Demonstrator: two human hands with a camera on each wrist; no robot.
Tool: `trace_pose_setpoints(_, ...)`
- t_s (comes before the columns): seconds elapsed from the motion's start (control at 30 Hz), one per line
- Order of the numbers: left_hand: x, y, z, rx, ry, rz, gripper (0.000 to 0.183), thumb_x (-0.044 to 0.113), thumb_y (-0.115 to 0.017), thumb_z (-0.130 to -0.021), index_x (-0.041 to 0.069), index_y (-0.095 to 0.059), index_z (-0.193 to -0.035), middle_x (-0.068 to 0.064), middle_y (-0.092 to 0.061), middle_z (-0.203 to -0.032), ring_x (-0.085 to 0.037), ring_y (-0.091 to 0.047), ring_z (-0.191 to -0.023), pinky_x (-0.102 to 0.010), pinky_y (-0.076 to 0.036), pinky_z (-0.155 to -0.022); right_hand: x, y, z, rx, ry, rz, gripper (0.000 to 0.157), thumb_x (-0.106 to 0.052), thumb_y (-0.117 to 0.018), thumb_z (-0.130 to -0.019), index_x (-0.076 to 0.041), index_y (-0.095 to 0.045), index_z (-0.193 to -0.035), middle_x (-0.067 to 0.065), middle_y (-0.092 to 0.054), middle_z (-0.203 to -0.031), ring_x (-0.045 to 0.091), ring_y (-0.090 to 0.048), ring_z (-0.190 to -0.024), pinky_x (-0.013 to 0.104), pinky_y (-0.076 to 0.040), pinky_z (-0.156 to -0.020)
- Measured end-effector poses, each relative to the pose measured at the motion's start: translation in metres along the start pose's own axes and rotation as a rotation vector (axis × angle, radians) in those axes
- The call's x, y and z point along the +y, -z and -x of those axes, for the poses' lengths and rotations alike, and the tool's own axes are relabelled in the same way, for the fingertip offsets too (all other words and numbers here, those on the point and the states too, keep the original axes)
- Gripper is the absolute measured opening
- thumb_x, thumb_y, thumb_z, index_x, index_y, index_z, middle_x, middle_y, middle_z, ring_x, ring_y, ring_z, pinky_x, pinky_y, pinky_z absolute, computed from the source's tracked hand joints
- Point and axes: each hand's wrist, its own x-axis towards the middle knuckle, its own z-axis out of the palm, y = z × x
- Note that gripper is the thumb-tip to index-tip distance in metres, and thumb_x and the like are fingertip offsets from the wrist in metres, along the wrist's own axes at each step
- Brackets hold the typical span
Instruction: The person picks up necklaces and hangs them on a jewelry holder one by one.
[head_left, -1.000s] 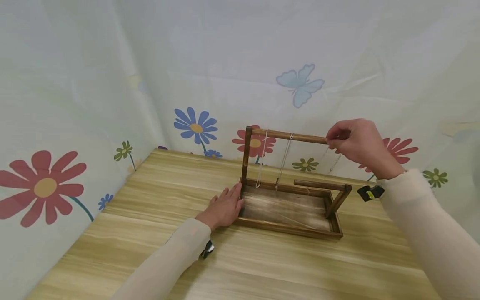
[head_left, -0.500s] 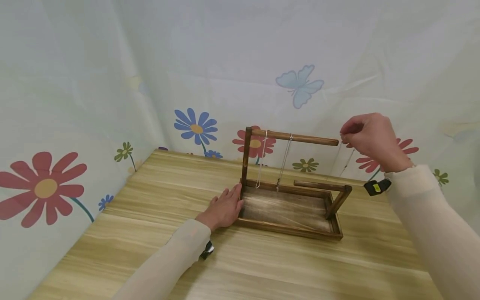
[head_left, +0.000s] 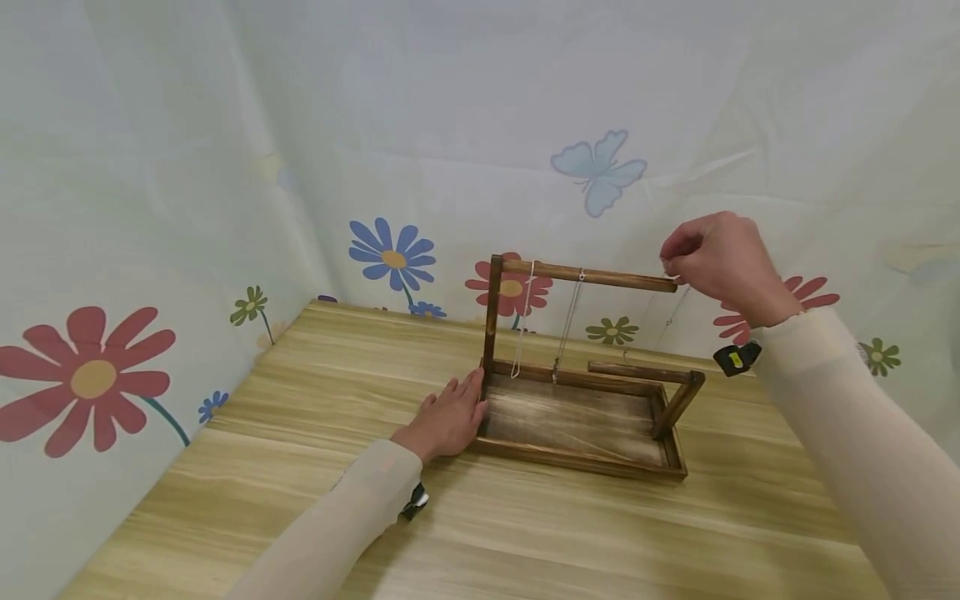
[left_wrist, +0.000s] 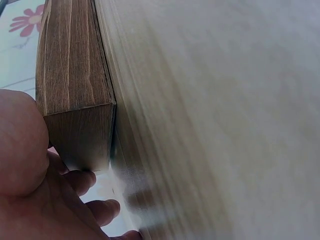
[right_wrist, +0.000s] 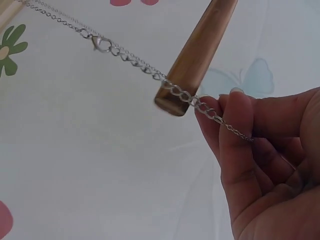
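A dark wooden jewellery stand [head_left: 577, 458] has a tray base, a tall upper bar [head_left: 615, 277] and a lower bar [head_left: 637, 371]. My right hand [head_left: 720, 258] pinches a thin silver chain necklace [right_wrist: 135, 62] between thumb and finger, right at the free end of the upper bar. In the right wrist view its clasp and extender links pass across the bar tip [right_wrist: 185, 90]. Two necklaces hang on the upper bar, one pale [head_left: 523, 325] and one silver [head_left: 570, 321]. My left hand [head_left: 446, 421] lies with fingers extended against the tray's left end.
The stand rests on a wood-grain table [head_left: 315, 467]. Behind and to the left hangs a pale cloth backdrop [head_left: 450, 108] printed with flowers and a butterfly.
My right hand moved right, away from the upper bar, with the necklace, then came back left and slightly higher to the bar's tip. The left hand and stand stayed still.
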Motion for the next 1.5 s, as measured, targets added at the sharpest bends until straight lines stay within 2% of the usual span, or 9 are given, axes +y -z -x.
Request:
trace_pose_setpoints(0.27, 0.001, 0.003, 0.000, -0.002, 0.004, 0.003, 0.063, 0.038, -0.030, -0.115, 0.017, -0.008, -0.170, -0.002, -0.016, -0.177, -0.035, -0.018, -0.163, -0.066, -0.019, -0.127, -0.024, -0.007, -0.019, -0.079, 0.078, 0.053, 0.014, -0.005, -0.067, -0.088, -0.006, -0.080, -0.092, 0.012, -0.080, -0.088, 0.021, -0.069, -0.074, 0.037, -0.053, -0.066)
trace_pose_setpoints(0.47, 0.001, 0.004, 0.000, -0.009, 0.005, 0.005, 0.063, 0.038, -0.030, -0.115, 0.018, -0.007, -0.170, -0.001, -0.015, -0.177, -0.035, -0.017, -0.163, -0.065, -0.019, -0.128, -0.040, -0.020, -0.034, -0.143, 0.120, 0.097, 0.022, -0.004, -0.060, -0.092, -0.004, -0.081, -0.096, 0.018, -0.078, -0.101, 0.032, -0.069, -0.093, 0.051, -0.057, -0.081)
trace_pose_setpoints(0.73, 0.001, 0.006, 0.000, -0.012, 0.001, 0.003, 0.063, 0.038, -0.030, -0.115, 0.018, -0.007, -0.170, -0.002, -0.015, -0.177, -0.036, -0.017, -0.163, -0.065, -0.019, -0.128, -0.050, -0.036, -0.051, -0.140, 0.150, 0.086, 0.025, -0.001, -0.056, -0.090, -0.003, -0.080, -0.095, 0.018, -0.078, -0.100, 0.034, -0.067, -0.095, 0.051, -0.056, -0.085)
trace_pose_setpoints(1.0, 0.001, 0.005, 0.000, -0.012, 0.007, 0.009, 0.063, 0.038, -0.030, -0.115, 0.017, -0.008, -0.170, -0.002, -0.016, -0.177, -0.036, -0.017, -0.163, -0.065, -0.019, -0.128, -0.047, -0.054, -0.068, -0.189, 0.078, 0.086, 0.023, -0.004, -0.058, -0.089, -0.003, -0.080, -0.097, 0.020, -0.077, -0.104, 0.036, -0.062, -0.100, 0.049, -0.054, -0.087)
trace_pose_setpoints(1.1, 0.001, 0.005, -0.001, -0.009, 0.006, 0.005, 0.062, 0.037, -0.030, -0.115, 0.017, -0.009, -0.170, -0.002, -0.016, -0.177, -0.036, -0.018, -0.163, -0.066, -0.019, -0.127, -0.043, -0.056, -0.070, -0.267, 0.028, 0.046, 0.027, -0.003, -0.055, -0.091, -0.002, -0.080, -0.100, 0.020, -0.076, -0.106, 0.034, -0.063, -0.098, 0.045, -0.054, -0.082)
trace_pose_setpoints(1.27, 0.000, 0.004, -0.002, -0.007, 0.003, -0.004, 0.063, 0.037, -0.030, -0.115, 0.017, -0.009, -0.170, -0.002, -0.016, -0.177, -0.036, -0.018, -0.163, -0.066, -0.020, -0.127, -0.038, -0.058, -0.070, -0.408, -0.061, -0.102, 0.028, -0.002, -0.051, -0.097, 0.003, -0.075, -0.109, 0.018, -0.076, -0.096, 0.022, -0.073, -0.078, 0.035, -0.060, -0.070)
trace_pose_setpoints(1.4, 0.000, 0.004, -0.001, -0.005, 0.008, -0.008, 0.063, 0.038, -0.030, -0.115, 0.017, -0.008, -0.170, -0.002, -0.016, -0.177, -0.036, -0.018, -0.163, -0.066, -0.020, -0.127, -0.037, -0.054, -0.063, -0.459, -0.047, -0.191, 0.029, -0.010, -0.050, -0.106, 0.007, -0.071, -0.117, 0.021, -0.075, -0.097, 0.022, -0.077, -0.075, 0.036, -0.064, -0.073)
trace_pose_setpoints(1.47, -0.001, 0.004, -0.001, -0.006, 0.011, -0.009, 0.063, 0.038, -0.030, -0.115, 0.017, -0.008, -0.170, -0.002, -0.016, -0.177, -0.035, -0.018, -0.163, -0.066, -0.020, -0.127, -0.036, -0.052, -0.058, -0.428, -0.013, -0.168, 0.031, -0.017, -0.050, -0.109, 0.004, -0.072, -0.115, 0.019, -0.075, -0.097, 0.021, -0.074, -0.078, 0.035, -0.062, -0.075)
trace_pose_setpoints(1.5, -0.001, 0.004, 0.000, -0.006, 0.012, -0.005, 0.063, 0.038, -0.031, -0.115, 0.017, -0.008, -0.170, -0.002, -0.017, -0.177, -0.036, -0.018, -0.163, -0.066, -0.020, -0.127, -0.036, -0.051, -0.053, -0.381, 0.015, -0.140, 0.032, -0.021, -0.051, -0.110, 0.002, -0.074, -0.112, 0.018, -0.075, -0.097, 0.022, -0.072, -0.078, 0.035, -0.060, -0.075)
